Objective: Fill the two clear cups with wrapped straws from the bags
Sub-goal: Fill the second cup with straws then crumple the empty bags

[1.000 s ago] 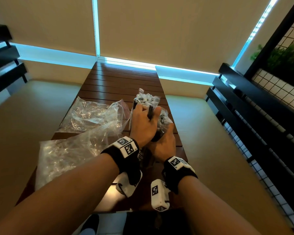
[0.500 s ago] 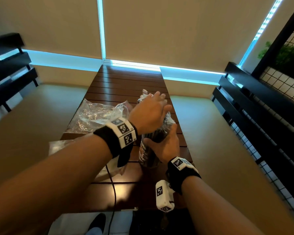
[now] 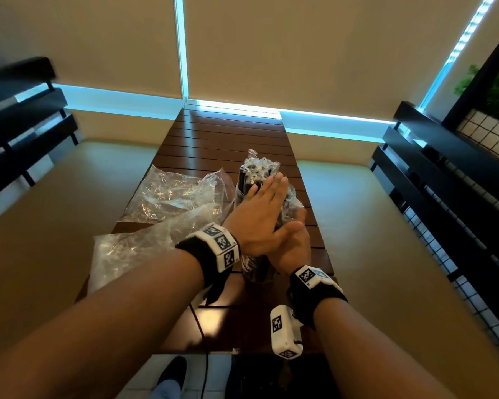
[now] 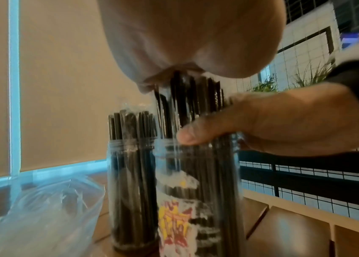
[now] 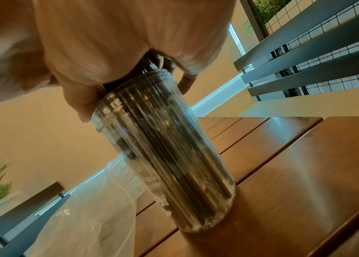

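Left hand: the left hand (image 3: pixel 258 218) is being held flat, fingers straight, palm laid on the tops of the wrapped straws (image 4: pixel 187 97) standing in the near cup (image 4: pixel 198 194); nothing is being gripped by it.
Right hand: the right hand (image 3: pixel 293 244) is being wrapped round the rim of the near cup, thumb pressed against its wall, fingers curled round its far side; the cup is being steadied upright on the table.
Near cup: it is being seen packed with black straws in clear wrappers, their tops sticking out above the rim and under the left palm; a red and yellow print is being shown on its wall.
Far cup: the far cup (image 4: pixel 130 191) is being seen just beside the near one, on its far left side, likewise full of wrapped black straws.
Bags: two crumpled clear bags (image 3: pixel 167 197) are lying left of the cups; whether anything is left inside cannot be told.
Surface: everything is being carried by a dark brown slatted table (image 3: pixel 228 133).
Room: beige roller blinds (image 3: pixel 300 53) are being edged by blue light at the far end; black railings are running along both sides, with green plants (image 3: pixel 496 87) behind a wire grid at the far right.
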{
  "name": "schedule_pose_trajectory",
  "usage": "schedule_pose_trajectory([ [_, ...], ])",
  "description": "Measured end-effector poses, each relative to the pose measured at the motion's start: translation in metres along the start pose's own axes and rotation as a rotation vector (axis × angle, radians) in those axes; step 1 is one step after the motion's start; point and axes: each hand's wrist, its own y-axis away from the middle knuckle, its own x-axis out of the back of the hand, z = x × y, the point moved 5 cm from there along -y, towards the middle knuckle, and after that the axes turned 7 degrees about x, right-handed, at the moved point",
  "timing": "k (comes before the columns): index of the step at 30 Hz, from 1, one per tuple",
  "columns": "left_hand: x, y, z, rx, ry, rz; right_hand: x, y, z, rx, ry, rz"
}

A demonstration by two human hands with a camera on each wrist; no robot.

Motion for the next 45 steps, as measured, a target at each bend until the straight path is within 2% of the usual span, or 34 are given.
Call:
schedule_pose_trajectory([
  [10,0.008,0.005,0.003,0.056,-0.06,-0.082,0.005,0.005,-0.004,0.033,-0.046,0.002],
  [13,0.034,-0.004,0.022,0.012,-0.066,0.036,0.006,0.004,-0.01,0.056,0.002,-0.044],
  [15,0.04,-0.013,0.034,-0.024,-0.085,0.029,0.007,0.003,-0.009,0.047,0.001,-0.035],
  [18,0.019,-0.015,0.037,0.01,-0.126,-0.05,0.005,0.006,-0.007,0.053,0.083,-0.06],
  [22,0.004,-0.015,0.032,0.023,-0.097,-0.004,0.003,0.006,-0.016,0.142,0.241,-0.123],
  [24,0.004,-0.015,0.032,0.017,-0.096,0.015,0.004,0.009,-0.018,0.151,0.316,-0.13],
  [27,0.0,-0.016,0.03,0.024,-0.1,-0.018,0.002,0.005,-0.02,0.104,0.294,-0.119],
  [29,-0.002,-0.017,0.029,0.023,-0.119,-0.085,0.0,0.005,-0.023,0.144,0.427,-0.222],
  [31,0.007,-0.017,0.03,0.012,-0.037,-0.099,0.0,0.004,-0.01,0.012,0.402,-0.304],
  [33,0.024,-0.013,0.03,-0.005,0.11,-0.013,0.01,0.004,-0.003,-0.045,0.185,-0.16],
  [35,0.047,-0.009,0.026,-0.011,0.21,0.159,0.022,0.009,-0.006,-0.093,0.026,-0.054],
  [37,0.072,-0.002,0.014,0.028,0.279,0.305,0.035,0.011,-0.017,-0.088,0.081,0.028],
  [40,0.104,0.009,-0.024,0.153,0.373,0.484,0.058,0.001,-0.054,0.111,0.224,0.256],
  [42,0.115,0.023,-0.062,0.316,0.388,0.557,0.061,-0.008,-0.089,0.274,0.273,0.393],
  [44,0.11,0.044,-0.11,0.543,0.333,0.493,0.049,-0.016,-0.126,0.443,0.32,0.405],
  [45,0.103,0.058,-0.135,0.65,0.3,0.423,0.035,-0.017,-0.145,0.538,0.315,0.36],
])
